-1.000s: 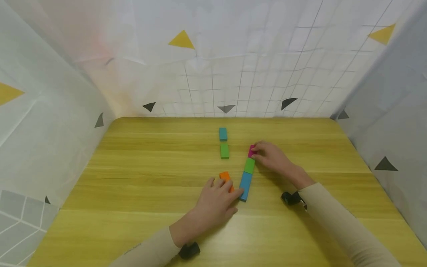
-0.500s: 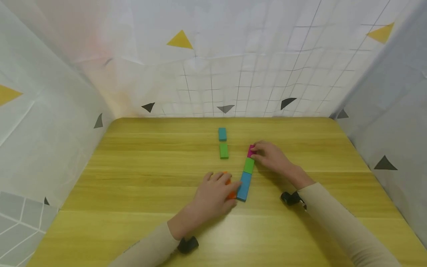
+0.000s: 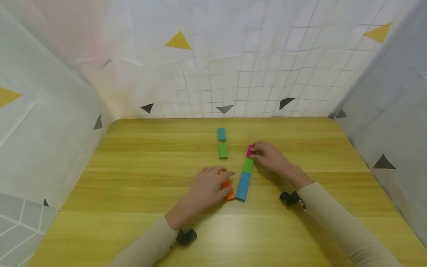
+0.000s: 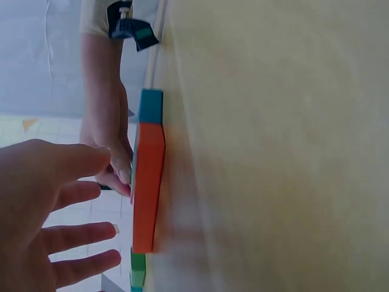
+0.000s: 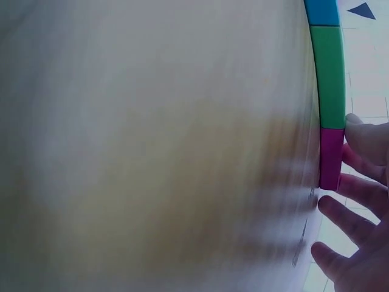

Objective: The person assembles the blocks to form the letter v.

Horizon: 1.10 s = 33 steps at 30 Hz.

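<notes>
On the table a magenta block (image 3: 249, 151), a green block (image 3: 248, 165) and a longer blue block (image 3: 243, 186) lie end to end in a slanted row. My right hand (image 3: 271, 158) pinches the magenta block at the far end, thumb and forefinger at it; its other fingers are spread in the right wrist view. Left of the blue block's near end lies an orange block (image 3: 229, 193), partly hidden under my left hand (image 3: 206, 187). In the left wrist view the left fingers (image 4: 82, 236) are extended and apart from the orange block (image 4: 148, 188).
A second green block (image 3: 223, 151) and a teal block (image 3: 221, 134) lie farther back, one behind the other with a small gap. White patterned sheets (image 3: 200, 81) stand around the back and sides of the wooden table (image 3: 133, 159).
My left hand has drawn back to the left, off the blue block, uncovering more of the orange block. The blue block's near end has shifted slightly left. My right hand stays at the magenta block.
</notes>
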Tool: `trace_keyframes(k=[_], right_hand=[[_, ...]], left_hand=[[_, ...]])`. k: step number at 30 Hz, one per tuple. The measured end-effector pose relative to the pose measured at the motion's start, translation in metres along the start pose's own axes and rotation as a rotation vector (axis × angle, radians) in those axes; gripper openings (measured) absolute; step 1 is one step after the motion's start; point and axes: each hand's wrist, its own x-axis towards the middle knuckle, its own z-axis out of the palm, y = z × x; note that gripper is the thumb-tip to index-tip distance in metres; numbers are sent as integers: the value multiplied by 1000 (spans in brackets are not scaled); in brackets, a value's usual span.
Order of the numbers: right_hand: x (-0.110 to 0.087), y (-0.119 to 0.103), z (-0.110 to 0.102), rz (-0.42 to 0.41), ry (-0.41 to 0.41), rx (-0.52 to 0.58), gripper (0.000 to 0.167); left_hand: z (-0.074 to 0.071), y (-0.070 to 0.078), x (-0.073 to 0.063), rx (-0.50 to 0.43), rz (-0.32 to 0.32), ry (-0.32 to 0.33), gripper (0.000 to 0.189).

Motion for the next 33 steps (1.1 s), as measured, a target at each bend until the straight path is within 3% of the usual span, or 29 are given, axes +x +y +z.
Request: trace_keyframes(k=[6, 15, 24, 33], right_hand=[[1, 0, 1, 20, -7, -1, 26], [0, 0, 1, 35, -10, 4, 27], [1, 2, 2, 46, -12, -1, 27], [1, 3, 2, 28, -9, 3, 26]], left_hand=[[3, -15, 12, -33, -52, 17, 44], [7, -39, 25, -213, -179, 35, 41], [8, -54, 36, -249, -237, 1, 42], [7, -62, 45, -261, -246, -5, 48]])
